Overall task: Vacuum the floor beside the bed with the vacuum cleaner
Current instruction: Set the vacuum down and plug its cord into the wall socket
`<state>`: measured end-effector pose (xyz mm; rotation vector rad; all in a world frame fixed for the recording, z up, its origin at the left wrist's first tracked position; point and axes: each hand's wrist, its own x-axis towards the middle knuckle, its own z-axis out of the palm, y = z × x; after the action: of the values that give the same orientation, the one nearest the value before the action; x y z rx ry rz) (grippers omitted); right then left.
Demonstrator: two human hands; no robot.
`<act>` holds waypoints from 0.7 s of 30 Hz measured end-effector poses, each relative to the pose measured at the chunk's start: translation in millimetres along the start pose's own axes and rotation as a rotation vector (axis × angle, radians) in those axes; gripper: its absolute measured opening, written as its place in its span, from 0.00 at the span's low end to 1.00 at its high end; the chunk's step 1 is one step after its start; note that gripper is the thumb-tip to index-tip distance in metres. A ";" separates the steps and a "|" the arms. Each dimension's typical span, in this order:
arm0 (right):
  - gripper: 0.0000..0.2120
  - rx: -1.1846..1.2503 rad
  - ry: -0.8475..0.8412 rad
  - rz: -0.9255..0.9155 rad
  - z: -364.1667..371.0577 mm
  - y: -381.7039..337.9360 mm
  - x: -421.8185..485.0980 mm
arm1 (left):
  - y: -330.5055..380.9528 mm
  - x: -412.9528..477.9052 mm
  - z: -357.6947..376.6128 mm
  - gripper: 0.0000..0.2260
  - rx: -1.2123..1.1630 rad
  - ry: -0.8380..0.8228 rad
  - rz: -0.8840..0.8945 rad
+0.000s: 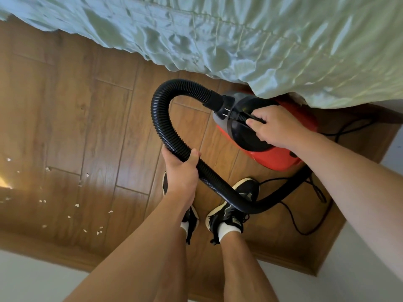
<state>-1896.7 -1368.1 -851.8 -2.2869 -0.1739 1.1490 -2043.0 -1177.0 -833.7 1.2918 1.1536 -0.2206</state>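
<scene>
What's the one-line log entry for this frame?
left hand: grips hose | right hand: holds power plug atop vacuum cleaner | floor: scraps not yet vacuumed

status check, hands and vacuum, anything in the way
Left hand grips the hose. Right hand grips the vacuum cleaner handle, beside the bed. Scraps on the floor left; cord loops by the shoes.
</scene>
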 end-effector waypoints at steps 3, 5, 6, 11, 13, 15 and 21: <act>0.18 -0.025 -0.008 -0.007 0.4 2.6 4.3 | -6.4 -0.4 6.8 0.19 -0.001 0.009 -0.024; 0.18 -0.029 -0.012 -0.009 1.6 5.1 6.5 | -12.0 0.8 9.0 0.18 0.002 0.017 -0.038; 0.18 -0.028 -0.014 -0.010 1.9 6.5 7.6 | -14.1 1.5 9.5 0.18 0.004 0.019 -0.049; 0.18 -0.038 -0.032 -0.022 1.3 12.5 14.2 | -22.2 4.8 9.5 0.17 -0.016 0.027 -0.082; 0.18 -0.041 -0.041 -0.031 0.2 13.9 16.7 | -23.7 5.5 10.0 0.17 -0.029 0.025 -0.083; 0.18 -0.041 -0.054 -0.038 -0.8 14.4 17.9 | -24.9 4.5 10.1 0.17 -0.035 0.024 -0.089; 0.17 -0.053 -0.072 -0.043 -3.1 15.7 17.4 | -32.3 -2.6 6.2 0.15 0.002 0.026 -0.131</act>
<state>-1885.6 -1376.3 -871.0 -2.2775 -0.2827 1.2189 -2063.4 -1194.3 -853.0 1.2252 1.2626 -0.3025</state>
